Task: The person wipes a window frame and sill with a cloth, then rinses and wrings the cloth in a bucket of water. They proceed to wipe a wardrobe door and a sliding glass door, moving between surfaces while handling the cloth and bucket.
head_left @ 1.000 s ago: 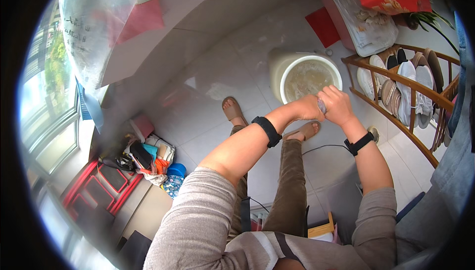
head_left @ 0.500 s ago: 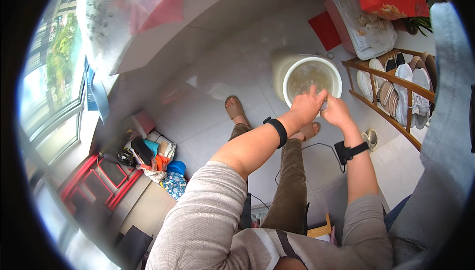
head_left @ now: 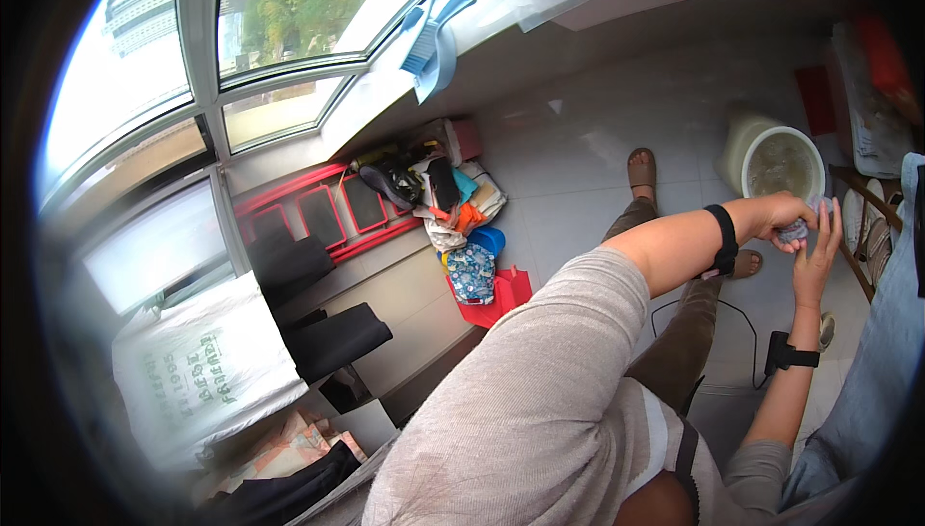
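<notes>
A crumpled grey-purple cloth (head_left: 794,230) is bunched in my left hand (head_left: 777,215), whose fingers curl round it. Against the cloth's right side lies my right hand (head_left: 819,245), with its fingers stretched upward and apart. Just beyond both hands, a white bucket (head_left: 817,162) of cloudy water stands on the tiled floor. The hands are at its near side, and the cloth is above and outside the rim. Part of the cloth is hidden by my fingers.
My sandalled feet stand on the grey tiles (head_left: 568,203). A shoe rack (head_left: 856,271) is at the right. A pile of cloths (head_left: 472,218) and a red folding frame (head_left: 332,213) lie left. A blue dustpan and brush (head_left: 438,44) hang by the window; a white bag (head_left: 207,372) is nearer.
My view has swung left, so bucket and hands appear farther right. The right fingers, closed before, are now stretched out, and more of the cloth shows in my left hand.
</notes>
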`<state>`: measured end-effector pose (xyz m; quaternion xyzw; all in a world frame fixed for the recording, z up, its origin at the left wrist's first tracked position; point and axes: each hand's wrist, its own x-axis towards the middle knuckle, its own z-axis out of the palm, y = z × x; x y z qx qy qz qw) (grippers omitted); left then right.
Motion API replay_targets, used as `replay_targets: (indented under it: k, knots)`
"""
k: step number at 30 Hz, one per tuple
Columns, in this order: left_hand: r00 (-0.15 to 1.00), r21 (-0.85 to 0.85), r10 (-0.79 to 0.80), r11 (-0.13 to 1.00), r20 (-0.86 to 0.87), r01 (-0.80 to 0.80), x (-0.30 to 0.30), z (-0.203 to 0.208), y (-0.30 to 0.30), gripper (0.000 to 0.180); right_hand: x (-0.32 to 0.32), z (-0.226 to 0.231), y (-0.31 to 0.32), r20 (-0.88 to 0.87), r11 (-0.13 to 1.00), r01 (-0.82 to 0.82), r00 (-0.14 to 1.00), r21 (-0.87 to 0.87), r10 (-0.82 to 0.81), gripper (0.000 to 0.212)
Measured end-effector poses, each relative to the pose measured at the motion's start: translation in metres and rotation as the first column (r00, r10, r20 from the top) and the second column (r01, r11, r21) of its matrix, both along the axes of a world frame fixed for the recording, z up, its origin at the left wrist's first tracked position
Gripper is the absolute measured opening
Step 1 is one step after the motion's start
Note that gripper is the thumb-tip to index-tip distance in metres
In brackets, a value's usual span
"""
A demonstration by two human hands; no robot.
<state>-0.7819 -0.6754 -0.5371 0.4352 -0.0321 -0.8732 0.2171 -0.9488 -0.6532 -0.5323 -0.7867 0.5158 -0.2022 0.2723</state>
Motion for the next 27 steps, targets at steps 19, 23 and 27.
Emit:
replay_targets:
  k: [19,23,27]
  knots:
    - [0.377,-0.363,0.009,0.294,0.926,0.884,-0.029,-0.033,-0.005,0.029,0.003,-0.001,-0.049,-0.408,0.932,-0.004,0.899,0.362,0.162,0.021]
    - [0.369,-0.405,0.182,0.243,0.912,0.881,-0.039,-0.049,-0.004,0.031,-0.006,-0.012,-0.063,0.027,0.822,-0.155,0.985,0.548,0.167,0.021]
    - [0.39,-0.503,0.403,0.226,0.828,0.834,-0.04,-0.051,0.006,0.024,-0.019,-0.021,-0.074,-0.029,0.662,-0.116,0.978,0.741,0.205,0.02]
